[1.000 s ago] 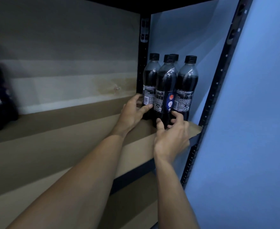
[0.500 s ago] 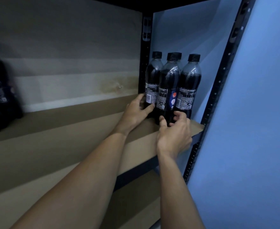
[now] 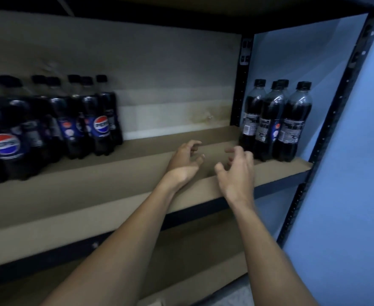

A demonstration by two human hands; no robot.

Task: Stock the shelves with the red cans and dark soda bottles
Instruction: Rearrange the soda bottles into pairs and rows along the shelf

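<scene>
Brown board shelf (image 3: 137, 173), fronted by a dark metal rail (image 3: 89, 246). Carries two groups, well apart, with bare board between. At the right end, just beside the black post (image 3: 240, 89): right cluster of four dark soda bottles (image 3: 272, 124), upright, capped, pressed close together. Toward the left, running out of view: left group of dark soda bottles (image 3: 89, 127), upright, blurred, Pepsi labels facing forward on some. Below, a lower board shelf (image 3: 192, 246).

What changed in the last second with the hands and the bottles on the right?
Both the left hand and right hand let go of the right bottles and pulled back over the shelf, fingers loosely curled, empty. The bottles stayed upright in the corner.
</scene>
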